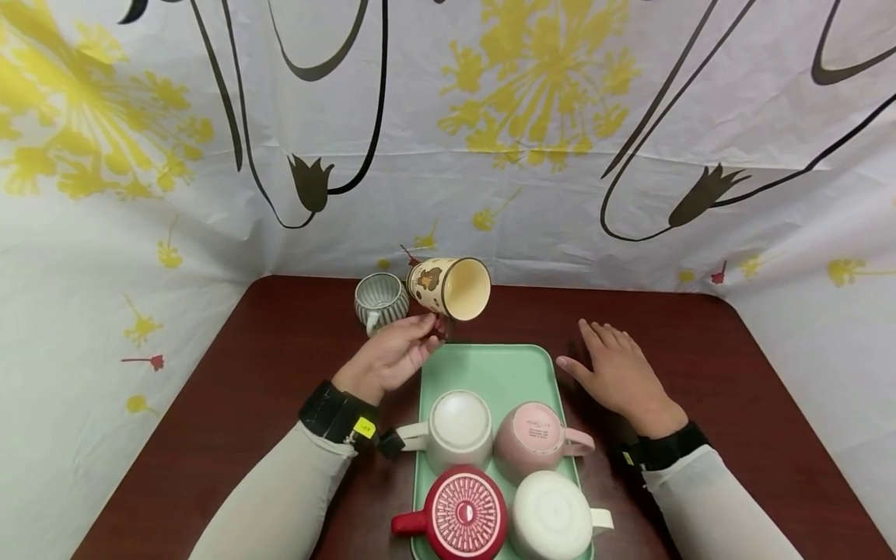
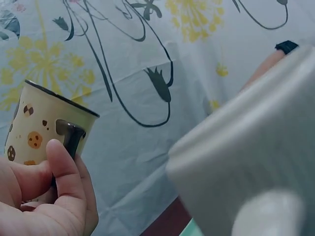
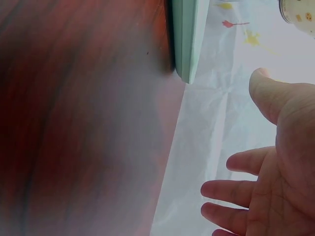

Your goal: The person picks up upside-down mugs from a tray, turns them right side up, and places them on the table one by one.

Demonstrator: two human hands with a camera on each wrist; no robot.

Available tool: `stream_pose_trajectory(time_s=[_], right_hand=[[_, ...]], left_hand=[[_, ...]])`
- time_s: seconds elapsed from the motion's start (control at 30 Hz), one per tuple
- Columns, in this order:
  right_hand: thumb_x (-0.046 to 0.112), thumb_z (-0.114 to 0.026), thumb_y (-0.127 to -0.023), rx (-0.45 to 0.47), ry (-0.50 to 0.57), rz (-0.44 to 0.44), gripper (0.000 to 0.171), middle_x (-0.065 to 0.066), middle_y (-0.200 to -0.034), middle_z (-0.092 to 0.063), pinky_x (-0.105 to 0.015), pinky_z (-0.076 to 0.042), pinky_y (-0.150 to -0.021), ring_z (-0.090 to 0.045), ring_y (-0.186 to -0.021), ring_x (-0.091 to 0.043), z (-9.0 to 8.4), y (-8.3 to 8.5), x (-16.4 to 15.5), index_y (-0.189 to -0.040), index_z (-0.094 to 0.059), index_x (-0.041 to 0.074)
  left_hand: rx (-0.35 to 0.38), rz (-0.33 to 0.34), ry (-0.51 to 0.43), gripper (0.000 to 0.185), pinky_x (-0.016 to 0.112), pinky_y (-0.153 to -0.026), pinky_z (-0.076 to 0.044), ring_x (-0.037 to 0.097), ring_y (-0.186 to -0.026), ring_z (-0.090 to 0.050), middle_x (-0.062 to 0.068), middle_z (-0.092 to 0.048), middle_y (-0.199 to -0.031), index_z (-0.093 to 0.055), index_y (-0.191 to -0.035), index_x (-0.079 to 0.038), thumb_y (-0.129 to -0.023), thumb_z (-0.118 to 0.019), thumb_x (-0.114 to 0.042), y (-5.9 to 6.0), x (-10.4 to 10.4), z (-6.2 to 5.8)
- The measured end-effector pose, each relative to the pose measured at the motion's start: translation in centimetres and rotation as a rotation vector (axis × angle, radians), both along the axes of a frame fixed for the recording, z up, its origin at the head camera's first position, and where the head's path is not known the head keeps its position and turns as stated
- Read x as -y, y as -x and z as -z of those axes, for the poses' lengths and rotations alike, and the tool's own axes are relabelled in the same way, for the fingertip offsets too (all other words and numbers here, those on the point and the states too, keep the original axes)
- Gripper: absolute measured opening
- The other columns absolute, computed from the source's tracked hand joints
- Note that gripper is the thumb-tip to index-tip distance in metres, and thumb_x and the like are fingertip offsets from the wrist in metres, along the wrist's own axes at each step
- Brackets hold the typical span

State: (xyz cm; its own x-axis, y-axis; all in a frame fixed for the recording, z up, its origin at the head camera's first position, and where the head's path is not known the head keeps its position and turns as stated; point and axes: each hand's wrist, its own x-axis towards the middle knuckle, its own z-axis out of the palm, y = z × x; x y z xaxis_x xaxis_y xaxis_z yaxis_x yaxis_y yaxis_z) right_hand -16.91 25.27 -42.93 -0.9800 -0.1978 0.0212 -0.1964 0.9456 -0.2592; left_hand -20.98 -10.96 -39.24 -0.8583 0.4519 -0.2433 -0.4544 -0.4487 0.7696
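Note:
A cream mug (image 1: 432, 285) with a bear and cookie pattern is tilted on its side, its mouth toward me. My left hand (image 1: 393, 351) pinches its dark handle (image 2: 73, 137) between thumb and fingers, beyond the tray's far left corner. Just left of that mug, a grey ribbed mug (image 1: 381, 299) stands upright on the table. To the right of the green tray (image 1: 490, 365), my right hand (image 1: 623, 375) is spread palm down with fingers extended, holding nothing. In the right wrist view, that hand's fingers (image 3: 231, 192) are apart from the tray's edge.
Upside down on the tray sit a white mug (image 1: 460, 428), a pink mug (image 1: 535, 439), a red mug (image 1: 467, 513) and a cream-white mug (image 1: 551, 517). Handles stick out past the tray's sides. A patterned cloth (image 1: 546, 225) hangs behind the dark wooden table (image 1: 217, 435).

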Motion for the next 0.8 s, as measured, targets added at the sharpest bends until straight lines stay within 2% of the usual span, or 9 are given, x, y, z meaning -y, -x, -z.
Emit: stream_pose_trajectory(time_s=[0.13, 0.27, 0.37, 0.47, 0.53, 0.6, 0.67, 0.8], right_hand=[[0.059, -0.051, -0.105, -0.011, 0.004, -0.012, 0.086, -0.033, -0.163, -0.031, -0.069, -0.019, -0.122, -0.026, -0.151, -0.054, -0.2, -0.1, 0.5, -0.162, -0.027, 0.0], [0.051, -0.058, -0.104, -0.068, 0.037, -0.05, 0.08, -0.029, -0.162, -0.035, -0.068, -0.024, -0.121, -0.029, -0.151, -0.051, -0.9, -0.4, 1.4, -0.161, -0.032, 0.002], [0.04, -0.065, -0.102, -0.17, 0.123, -0.11, 0.07, -0.024, -0.16, -0.043, -0.064, -0.034, -0.118, -0.037, -0.149, -0.046, -1.9, -0.7, 2.6, -0.158, -0.041, 0.005], [0.032, -0.07, -0.101, -0.281, 0.233, -0.208, 0.059, -0.017, -0.154, -0.052, -0.058, -0.045, -0.111, -0.048, -0.143, -0.037, -3.2, -0.7, 4.1, -0.152, -0.052, 0.008], [0.029, -0.072, -0.1, -0.303, 0.304, -0.274, 0.052, -0.012, -0.15, -0.057, -0.053, -0.049, -0.109, -0.053, -0.14, -0.031, -4.3, -0.6, 5.0, -0.147, -0.058, 0.011], [0.028, -0.071, -0.1, -0.256, 0.375, -0.327, 0.048, -0.008, -0.147, -0.059, -0.05, -0.049, -0.109, -0.055, -0.138, -0.028, -5.5, -0.3, 5.6, -0.145, -0.06, 0.013], [0.029, -0.07, -0.101, -0.151, 0.446, -0.343, 0.046, -0.005, -0.146, -0.06, -0.048, -0.049, -0.109, -0.056, -0.137, -0.025, -6.7, 0.0, 6.1, -0.144, -0.061, 0.015], [0.032, -0.068, -0.103, 0.09, 0.581, -0.291, 0.042, -0.005, -0.142, -0.064, -0.048, -0.052, -0.106, -0.058, -0.135, -0.025, -8.6, 0.6, 7.1, -0.141, -0.063, 0.016]], left_hand=[[-0.002, -0.022, 0.009, 0.03, 0.011, -0.076, -0.053, 0.006, -0.085, -0.06, 0.0, -0.06, -0.095, -0.063, -0.096, -0.008, -0.112, -0.038, -0.006, -0.2, -0.5, -0.3], [0.008, -0.048, 0.02, 0.03, 0.012, -0.078, -0.052, 0.006, -0.085, -0.059, 0.0, -0.06, -0.094, -0.064, -0.093, -0.009, -0.111, -0.039, -0.006, -0.3, -1.1, -0.6], [0.01, -0.056, 0.027, 0.031, 0.012, -0.077, -0.052, 0.006, -0.085, -0.059, 0.0, -0.06, -0.094, -0.064, -0.092, -0.009, -0.111, -0.039, -0.006, -0.4, -1.6, -1.0], [0.013, -0.065, 0.024, 0.031, 0.011, -0.077, -0.053, 0.006, -0.084, -0.06, 0.001, -0.06, -0.094, -0.064, -0.091, -0.008, -0.111, -0.041, -0.005, -0.3, -2.2, -1.5], [0.01, -0.067, 0.016, 0.031, 0.012, -0.078, -0.053, 0.006, -0.084, -0.06, 0.001, -0.061, -0.095, -0.065, -0.091, -0.008, -0.11, -0.041, -0.004, -0.3, -2.7, -1.8], [0.014, -0.071, 0.01, 0.03, 0.012, -0.078, -0.053, 0.007, -0.083, -0.061, 0.002, -0.061, -0.095, -0.065, -0.091, -0.008, -0.11, -0.042, -0.004, -0.2, -3.3, -2.1], [0.016, -0.068, 0.011, 0.029, 0.012, -0.078, -0.053, 0.007, -0.084, -0.061, 0.002, -0.061, -0.095, -0.064, -0.092, -0.007, -0.11, -0.042, -0.004, -0.2, -3.8, -2.4], [0.031, -0.075, 0.027, 0.025, 0.012, -0.078, -0.054, 0.007, -0.083, -0.062, 0.003, -0.062, -0.095, -0.063, -0.094, -0.005, -0.11, -0.044, -0.005, -0.1, -4.9, -3.0]])
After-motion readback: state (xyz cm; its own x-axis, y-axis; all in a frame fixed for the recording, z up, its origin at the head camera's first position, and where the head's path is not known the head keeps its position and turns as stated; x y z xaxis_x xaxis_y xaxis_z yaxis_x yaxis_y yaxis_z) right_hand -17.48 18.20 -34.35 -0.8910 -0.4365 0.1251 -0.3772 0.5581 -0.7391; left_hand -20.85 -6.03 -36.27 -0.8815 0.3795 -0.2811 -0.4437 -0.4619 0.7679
